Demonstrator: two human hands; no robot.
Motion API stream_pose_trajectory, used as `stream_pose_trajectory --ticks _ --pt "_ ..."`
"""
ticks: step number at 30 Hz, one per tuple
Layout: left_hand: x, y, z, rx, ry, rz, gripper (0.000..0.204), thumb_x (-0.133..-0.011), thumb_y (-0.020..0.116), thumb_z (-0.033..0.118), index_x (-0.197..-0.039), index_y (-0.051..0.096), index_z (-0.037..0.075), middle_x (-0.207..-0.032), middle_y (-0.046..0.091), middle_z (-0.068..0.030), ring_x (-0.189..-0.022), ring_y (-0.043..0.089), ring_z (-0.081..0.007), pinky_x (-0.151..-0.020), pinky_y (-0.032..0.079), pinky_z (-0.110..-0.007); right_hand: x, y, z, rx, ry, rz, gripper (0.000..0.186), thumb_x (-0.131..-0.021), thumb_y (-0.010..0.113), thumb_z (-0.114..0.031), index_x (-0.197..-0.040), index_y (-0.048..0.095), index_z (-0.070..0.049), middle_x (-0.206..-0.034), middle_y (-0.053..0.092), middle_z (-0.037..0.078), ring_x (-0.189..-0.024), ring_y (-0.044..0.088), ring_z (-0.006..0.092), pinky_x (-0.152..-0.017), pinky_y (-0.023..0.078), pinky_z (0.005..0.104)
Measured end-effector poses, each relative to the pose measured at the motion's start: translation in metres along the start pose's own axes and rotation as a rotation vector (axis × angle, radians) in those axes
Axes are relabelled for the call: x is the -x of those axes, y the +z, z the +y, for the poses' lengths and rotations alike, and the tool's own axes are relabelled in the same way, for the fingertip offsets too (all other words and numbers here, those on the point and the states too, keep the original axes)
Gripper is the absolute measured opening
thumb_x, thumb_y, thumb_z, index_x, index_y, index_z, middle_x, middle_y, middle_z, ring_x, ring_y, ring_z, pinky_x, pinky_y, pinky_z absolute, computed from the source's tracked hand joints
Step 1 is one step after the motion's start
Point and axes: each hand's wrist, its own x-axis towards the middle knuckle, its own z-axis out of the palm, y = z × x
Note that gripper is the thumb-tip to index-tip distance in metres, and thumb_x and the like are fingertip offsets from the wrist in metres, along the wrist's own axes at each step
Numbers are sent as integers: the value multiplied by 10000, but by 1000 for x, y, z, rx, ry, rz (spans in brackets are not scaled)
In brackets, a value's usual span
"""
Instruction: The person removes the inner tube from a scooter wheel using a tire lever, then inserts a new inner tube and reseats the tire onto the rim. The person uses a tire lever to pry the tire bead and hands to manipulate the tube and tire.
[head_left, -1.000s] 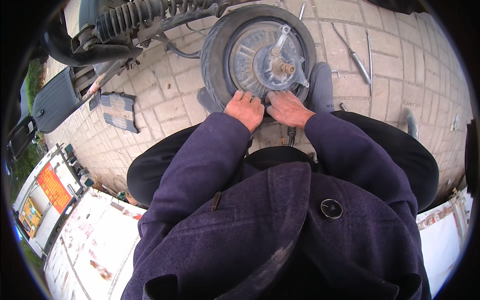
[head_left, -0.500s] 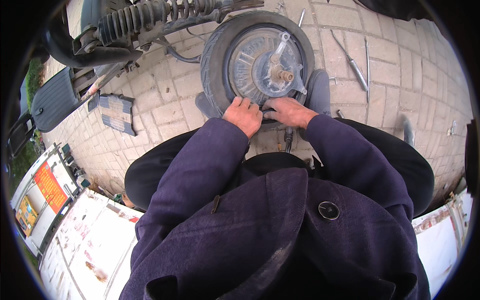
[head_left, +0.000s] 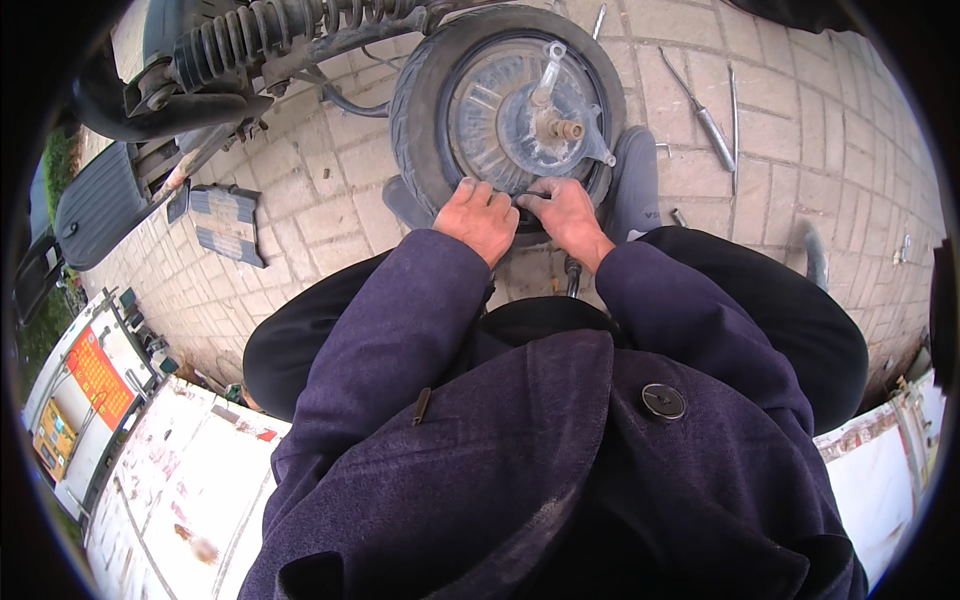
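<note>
A scooter wheel with a black rubber tire (head_left: 420, 130) lies between my feet, its dusty metal hub (head_left: 490, 125) facing up. At the near side of the wheel, my left hand (head_left: 479, 221) has its fingers curled over the tire's edge. Close beside it, my right hand (head_left: 568, 220) is closed on the same edge, thumb and fingers pinched at a dark bit of rubber (head_left: 530, 200). Whether that rubber is the tire's lip or a tube inside it, I cannot tell. My fingertips are partly hidden inside the tire. A threaded axle (head_left: 566, 130) and a metal arm (head_left: 549, 72) stick up from the hub.
Upper left is the scooter frame with a coil spring (head_left: 270, 35). A scuffed plate (head_left: 227, 222) lies on the paving (head_left: 330, 240). To the right are a tool with a thick handle (head_left: 714, 138) and a thin rod (head_left: 734, 130). My shoe (head_left: 632, 180) is beside the wheel.
My right hand has shifted slightly left and turned, its fingers now more bunched at the tire's edge. My left hand stays on the tire. The whole view has shifted slightly.
</note>
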Motion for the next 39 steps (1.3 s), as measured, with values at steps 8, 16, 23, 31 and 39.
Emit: stream_pose_trajectory --ticks 8,16,23,31,39 --pt "-2 -7 2 -15 -17 50 171 -880 613 193 -957 723 86 -972 654 -64 -1039 614 -269 -1099 411 -444 6 -5 -3 -185 -7 77 218 -857 805 -173 -936 749 22 -821 725 90 -747 626 147 -714 503 327" --pt "-2 -12 5 -11 -40 57 187 -898 612 195 -983 737 86 -994 665 -67 -1082 618 -273 -1112 403 -439 17 -16 -18 -130 -22 135 170 -879 810 -109 -881 697 17 -783 681 16 -737 553 64 -676 476 273" --pt "-18 -18 5 78 -186 -157 185 -811 723 196 -941 769 72 -1016 675 -108 -1039 661 -273 -996 477 -425 20 -7 -18 139 -197 184 220 -871 770 -207 -937 706 -6 -882 719 196 -879 689 396 -788 515 460" --pt "-35 -8 16 228 -357 -92 243 -850 758 256 -946 729 35 -969 673 -125 -898 713 -297 -781 571 -423 23 -21 -5 123 -343 10 254 -903 714 -168 -1093 667 -5 -1064 709 240 -1048 663 416 -896 507 470" --pt "-38 13 19 340 -258 -130 275 -855 666 162 -1074 687 -3 -961 739 -176 -971 696 -359 -816 556 -482 24 -35 -1 235 -312 -104 308 -890 671 -79 -1172 560 -26 -1123 660 227 -1134 633 404 -965 485 435"
